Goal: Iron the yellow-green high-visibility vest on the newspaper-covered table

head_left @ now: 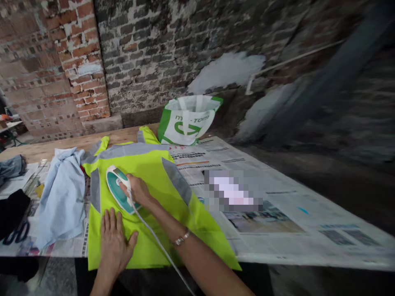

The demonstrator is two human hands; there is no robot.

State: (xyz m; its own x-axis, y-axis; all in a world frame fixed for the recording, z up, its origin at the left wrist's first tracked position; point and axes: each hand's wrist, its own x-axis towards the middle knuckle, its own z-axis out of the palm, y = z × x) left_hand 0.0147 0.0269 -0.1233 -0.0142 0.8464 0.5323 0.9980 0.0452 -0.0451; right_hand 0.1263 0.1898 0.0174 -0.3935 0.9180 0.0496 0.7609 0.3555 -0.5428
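Note:
A bright yellow high-visibility shirt (pixel 148 172) with grey panels lies spread on the newspaper-covered table, its lower hem hanging just past the front edge. My right hand (pixel 137 189) is wrapped round the handle of a green and white clothes iron (pixel 117 187), whose soleplate rests on the shirt's left half. From the iron's back a pale cord (pixel 154 240) runs down past my right forearm. My left hand (pixel 115 240) lies flat on the lower left of the shirt, fingers spread, close below the iron.
Newspaper (pixel 271 234) covers the table. A light blue garment (pixel 64 193) lies left of the shirt, with a black cloth (pixel 14 211) and dark blue cloth (pixel 12 166) further left. A white and green bag (pixel 197 121) stands at the back. A blurred-out object (pixel 231 190) lies right. A brick wall (pixel 148 53) rises behind.

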